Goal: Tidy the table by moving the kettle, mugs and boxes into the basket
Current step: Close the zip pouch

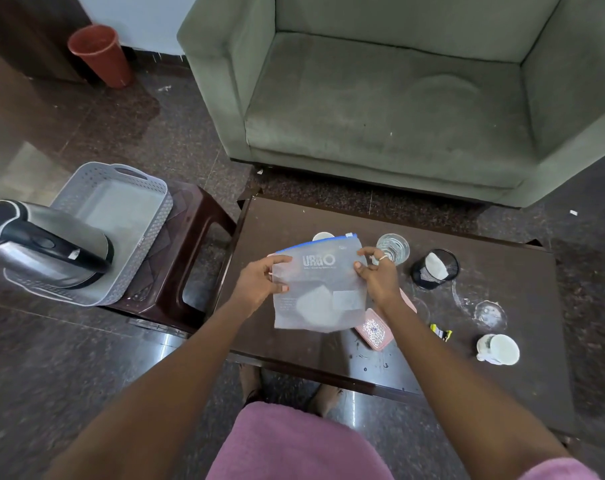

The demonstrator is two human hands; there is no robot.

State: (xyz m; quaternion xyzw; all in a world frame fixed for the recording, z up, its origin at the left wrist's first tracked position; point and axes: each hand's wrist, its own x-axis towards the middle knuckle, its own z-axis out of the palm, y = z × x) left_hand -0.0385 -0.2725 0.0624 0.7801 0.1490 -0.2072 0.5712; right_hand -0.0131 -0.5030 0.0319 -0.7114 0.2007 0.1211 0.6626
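1. Here both hands grasp one frosted pouch (316, 289) above the desk (523, 282): the left hand (259, 284) pinches its left edge and the right hand (377, 275) its right edge, the blue zip strip on top.
2. The pouch looks limp, with flat, pale pieces showing through it, so I judge it best kept level and held by both edges while it is carried; a one-handed pinch could let it fold and drop its contents.
3. If it counts as a box, it goes to the basket (121, 209), which stands on a dark stool (197, 244) left of the pouch, well apart from it.
4. One kettle (44, 244) already lies on its side in the basket, at its near end; the far end is bare, and that is where I would set the pouch flat.
5. Just below the pouch lies one pink box (375, 329), partly hidden by the right wrist.
6. Mugs: one white mug (498, 348) lies well to the right of the pouch; one white rim (323, 236) peeks out behind the pouch, perhaps a second mug.
7. Right of the pouch stand one glass (393, 248) and one black mesh cup (434, 268).
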